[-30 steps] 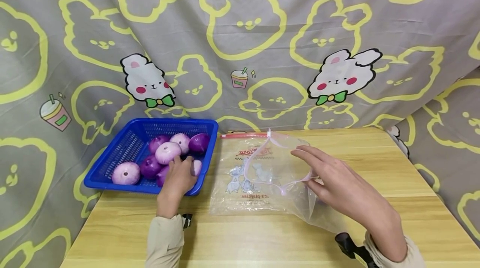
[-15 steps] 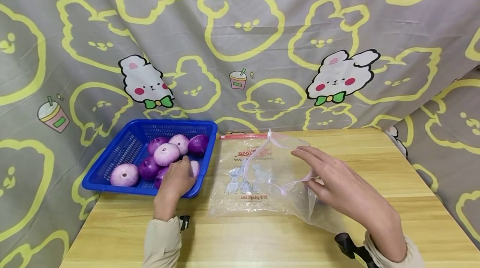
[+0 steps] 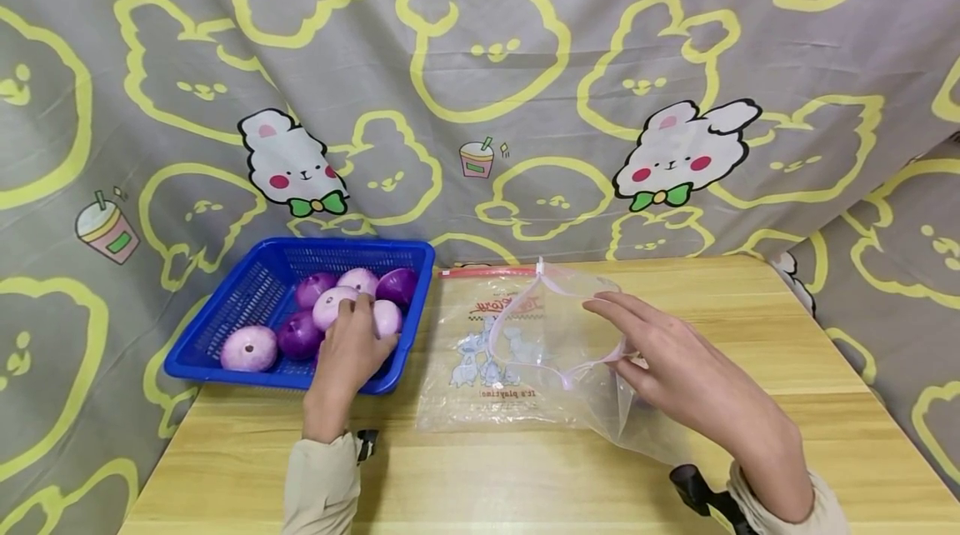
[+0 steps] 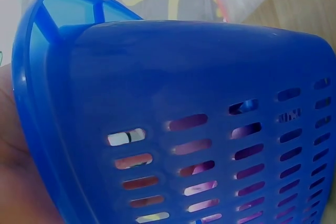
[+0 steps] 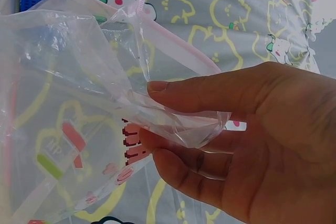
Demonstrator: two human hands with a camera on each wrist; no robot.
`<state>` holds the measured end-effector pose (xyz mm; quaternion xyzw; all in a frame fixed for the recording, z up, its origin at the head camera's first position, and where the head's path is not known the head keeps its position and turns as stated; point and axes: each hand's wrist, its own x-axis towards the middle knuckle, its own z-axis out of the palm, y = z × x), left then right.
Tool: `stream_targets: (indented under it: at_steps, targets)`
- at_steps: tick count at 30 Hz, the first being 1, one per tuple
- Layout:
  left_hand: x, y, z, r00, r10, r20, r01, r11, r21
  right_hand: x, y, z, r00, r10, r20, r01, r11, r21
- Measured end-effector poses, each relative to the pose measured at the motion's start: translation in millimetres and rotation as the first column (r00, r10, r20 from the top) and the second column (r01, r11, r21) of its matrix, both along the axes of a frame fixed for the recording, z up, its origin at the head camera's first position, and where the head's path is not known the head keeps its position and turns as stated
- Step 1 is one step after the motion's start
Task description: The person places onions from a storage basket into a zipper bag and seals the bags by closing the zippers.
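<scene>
In the head view my left hand [image 3: 352,347] reaches into a blue basket [image 3: 281,379] of purple onions. Its fingers and thumb hold a pale onion [image 3: 387,319] near the basket's right side, with the fingertips also by another pale onion [image 3: 328,307]. The left wrist view shows mostly the slotted basket wall [image 4: 178,77], hiding the grasp. My right hand [image 3: 682,377] holds the mouth of a clear plastic zip bag [image 3: 525,364] with a pink edge. In the right wrist view the bag's thin film [image 5: 184,124] passes between thumb and fingers, and the mouth gapes wide.
Another pale onion [image 3: 249,349] sits apart at the basket's left, and several purple ones fill its right half. A red zip strip [image 3: 487,272] runs along the bag's back edge. Behind the wooden table [image 3: 442,485] hangs a grey patterned cloth [image 3: 525,210].
My left hand has shifted slightly within the basket, and the right-hand pale onion has come up and shows more fully. My right hand and the bag stay where they were.
</scene>
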<state>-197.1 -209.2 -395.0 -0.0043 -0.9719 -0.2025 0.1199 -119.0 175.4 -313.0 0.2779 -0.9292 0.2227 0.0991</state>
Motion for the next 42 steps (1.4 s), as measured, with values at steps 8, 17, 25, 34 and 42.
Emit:
stream_targets:
  at_steps: [8,17,25,34,42]
  targets:
    - [-0.3,3,2.8,0.996,0.065,-0.062,-0.063,0.997,0.043,0.1,1,-1.1,1.0,0.0,-0.008,0.0,1.0,-0.003]
    - [-0.1,3,4.9,0.982,0.032,-0.188,-0.027,0.999,0.03,-0.1,1,-1.2,1.0,0.001,-0.014,-0.001,1.0,0.006]
    - [0.6,6,6.8,0.958,-0.004,-0.286,0.014,0.999,0.033,-0.3,1,-1.1,1.0,0.0,-0.007,0.0,1.0,0.007]
    - [5.1,13,15.0,0.947,-0.036,-0.318,0.045,0.999,0.021,-0.1,2,-1.3,1.0,0.002,-0.005,-0.002,1.0,-0.002]
    - [12.0,22,22.9,0.944,-0.055,-0.325,0.066,0.998,0.023,-0.3,3,-1.8,1.0,-0.001,-0.031,0.001,1.0,0.004]
